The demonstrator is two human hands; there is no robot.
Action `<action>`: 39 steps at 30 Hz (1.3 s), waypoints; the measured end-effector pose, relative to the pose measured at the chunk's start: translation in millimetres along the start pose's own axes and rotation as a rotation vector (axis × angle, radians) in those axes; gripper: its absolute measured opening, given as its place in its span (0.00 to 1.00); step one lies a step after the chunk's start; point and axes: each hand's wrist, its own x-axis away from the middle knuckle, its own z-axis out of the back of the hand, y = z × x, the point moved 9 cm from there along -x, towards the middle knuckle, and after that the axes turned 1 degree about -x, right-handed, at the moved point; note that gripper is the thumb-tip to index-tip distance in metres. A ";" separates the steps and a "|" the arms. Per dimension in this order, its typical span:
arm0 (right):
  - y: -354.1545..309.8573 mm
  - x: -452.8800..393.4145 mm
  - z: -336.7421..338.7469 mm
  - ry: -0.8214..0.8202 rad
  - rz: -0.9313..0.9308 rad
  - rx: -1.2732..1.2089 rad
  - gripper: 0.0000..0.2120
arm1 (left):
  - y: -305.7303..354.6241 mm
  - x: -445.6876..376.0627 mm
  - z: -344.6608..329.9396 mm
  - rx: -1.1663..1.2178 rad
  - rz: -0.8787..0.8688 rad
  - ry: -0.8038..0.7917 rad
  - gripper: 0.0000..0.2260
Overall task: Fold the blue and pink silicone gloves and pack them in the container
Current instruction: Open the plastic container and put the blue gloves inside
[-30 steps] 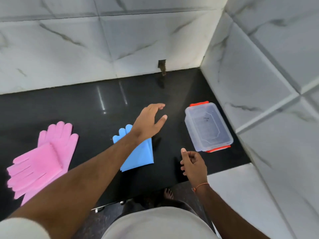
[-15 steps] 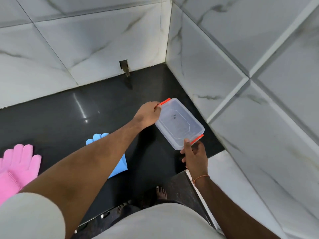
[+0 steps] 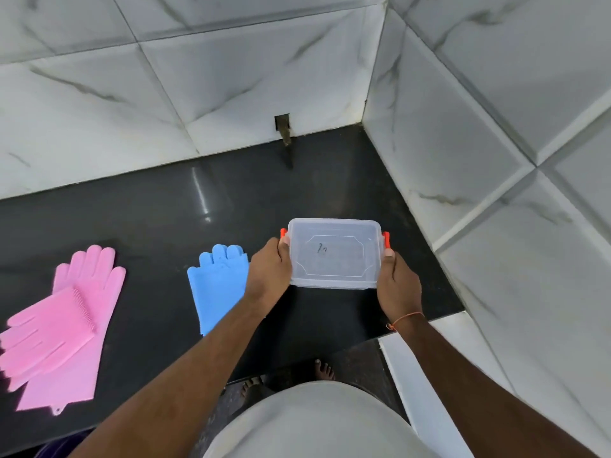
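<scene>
A black polished desk (image 3: pixel 158 206) sits in a corner of white marble-tiled walls (image 3: pixel 231 71). Both hands grip one clear lidded container (image 3: pixel 334 254) near the desk's right front corner — the left hand (image 3: pixel 269 271) at one orange clip, the right hand (image 3: pixel 398 282) at the other. Two pink gloves (image 3: pixel 62 322) overlap at the left edge; the blue gloves (image 3: pixel 220 285) — stacked, count unclear — lie mid-desk.

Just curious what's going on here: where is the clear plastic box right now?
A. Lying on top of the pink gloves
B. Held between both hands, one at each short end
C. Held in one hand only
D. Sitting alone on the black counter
B: the clear box is gripped by the left hand at one red-clipped end and the right hand at the other, lid closed, while the blue gloves and pink gloves lie on the counter.
</scene>
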 end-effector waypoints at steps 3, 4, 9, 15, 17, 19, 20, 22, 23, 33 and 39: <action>2.2 -0.7 -4.3 -0.023 -0.048 -0.057 0.21 | -10.0 3.6 5.9 -0.035 0.048 -0.015 0.27; 4.1 -0.1 -6.3 -0.034 -0.068 -0.095 0.21 | -12.4 4.2 6.9 -0.053 0.061 -0.032 0.29; 30.3 7.2 -18.5 -0.133 -0.264 -0.337 0.28 | -12.7 -3.7 9.5 0.206 0.148 -0.046 0.21; 48.3 11.2 -2.3 -0.093 -0.254 -0.169 0.21 | -13.5 22.8 3.0 0.751 0.433 -0.129 0.18; 35.5 0.0 14.7 0.016 -0.171 -0.112 0.14 | -13.7 43.6 -0.7 0.860 0.496 -0.124 0.26; 10.7 -13.5 29.5 0.099 -0.027 -0.117 0.10 | -13.7 70.3 -11.2 0.959 0.549 -0.145 0.33; -3.0 -20.7 33.1 0.106 0.042 -0.118 0.11 | -14.4 83.5 -20.1 1.007 0.590 -0.174 0.34; -27.7 -35.4 31.8 0.045 0.146 -0.109 0.16 | -12.3 105.0 -42.1 1.098 0.672 -0.266 0.31; -38.3 -41.9 26.4 -0.022 0.182 -0.097 0.18 | -8.3 111.7 -51.6 1.130 0.692 -0.316 0.28; -43.7 -25.8 -11.0 -0.304 0.111 -0.229 0.10 | 42.0 77.6 -38.5 1.061 0.401 -0.296 0.14; -24.1 2.9 -20.6 -0.274 -0.068 -0.396 0.11 | 21.3 76.1 -28.4 0.877 0.389 -0.163 0.14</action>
